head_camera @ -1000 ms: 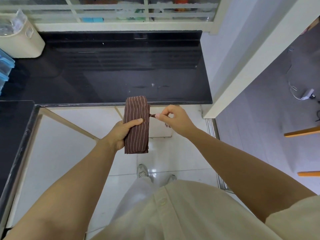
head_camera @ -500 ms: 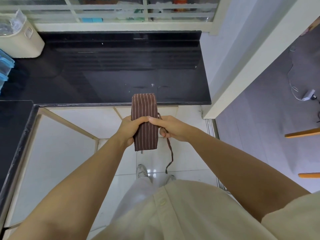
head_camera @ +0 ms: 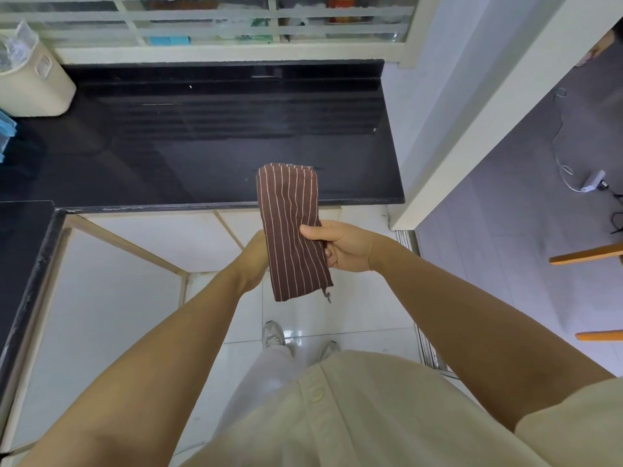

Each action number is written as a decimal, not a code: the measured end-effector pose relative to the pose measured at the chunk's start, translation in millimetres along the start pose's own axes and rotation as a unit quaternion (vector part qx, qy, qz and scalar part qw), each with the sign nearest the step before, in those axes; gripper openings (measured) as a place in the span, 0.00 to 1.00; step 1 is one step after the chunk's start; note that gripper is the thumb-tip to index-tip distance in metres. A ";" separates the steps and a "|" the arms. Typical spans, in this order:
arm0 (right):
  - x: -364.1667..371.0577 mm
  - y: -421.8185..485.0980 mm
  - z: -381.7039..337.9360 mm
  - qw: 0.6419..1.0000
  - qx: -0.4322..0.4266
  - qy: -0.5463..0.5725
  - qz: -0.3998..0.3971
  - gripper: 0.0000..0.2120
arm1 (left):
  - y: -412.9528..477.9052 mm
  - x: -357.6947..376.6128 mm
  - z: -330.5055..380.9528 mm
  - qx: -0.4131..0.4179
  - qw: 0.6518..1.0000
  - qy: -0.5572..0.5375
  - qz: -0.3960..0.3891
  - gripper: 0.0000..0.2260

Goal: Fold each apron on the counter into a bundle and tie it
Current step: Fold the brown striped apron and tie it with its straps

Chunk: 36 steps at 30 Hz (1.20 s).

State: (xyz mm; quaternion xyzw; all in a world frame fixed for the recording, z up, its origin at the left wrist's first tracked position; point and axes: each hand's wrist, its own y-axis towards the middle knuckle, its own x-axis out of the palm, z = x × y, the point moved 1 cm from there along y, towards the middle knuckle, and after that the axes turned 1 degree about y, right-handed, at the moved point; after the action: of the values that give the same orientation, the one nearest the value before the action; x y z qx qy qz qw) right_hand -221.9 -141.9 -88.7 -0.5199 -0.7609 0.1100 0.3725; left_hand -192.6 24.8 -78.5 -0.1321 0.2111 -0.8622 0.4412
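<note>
A brown apron with thin white stripes, folded into a long narrow bundle [head_camera: 290,230], is held upright in the air just in front of the black counter [head_camera: 202,146]. My right hand [head_camera: 340,246] grips its right edge, thumb across the front and fingers curled behind. My left hand [head_camera: 254,256] is behind the bundle's left side; its fingers are hidden by the cloth. A short end of the apron's string [head_camera: 327,294] hangs at the bundle's lower right corner.
A cream bin [head_camera: 33,85] with a plastic liner stands at the counter's back left, beside blue items [head_camera: 6,129] at the left edge. A barred window runs behind the counter. White wall and door frame [head_camera: 472,129] rise on the right. My shoes stand on the white tile floor.
The bundle has moved right and tilted, and my right hand has shifted from pulling the string to gripping the bundle's right edge. My left hand slid behind the cloth. The long hanging string is gone from sight.
</note>
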 end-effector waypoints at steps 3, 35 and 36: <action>-8.5 -1.3 -4.4 0.998 0.001 -0.021 0.066 0.15 | 1.7 -5.8 -6.0 0.001 0.999 0.014 0.046 0.13; 3.6 -13.8 -6.3 0.972 -0.044 -0.231 -0.025 0.12 | 11.8 -46.3 -1.1 0.030 0.979 0.166 -0.115 0.09; 2.1 -14.2 -7.3 0.981 -0.059 -0.185 -0.007 0.11 | 10.0 -46.8 -4.7 0.033 0.987 0.142 -0.070 0.08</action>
State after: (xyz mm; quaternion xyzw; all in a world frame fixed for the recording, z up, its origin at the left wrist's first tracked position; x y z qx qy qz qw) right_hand -227.3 -147.8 -74.8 -0.5066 -0.8252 0.1564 0.1947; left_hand -160.5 58.9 -89.3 -0.0083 0.2331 -0.9073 0.3498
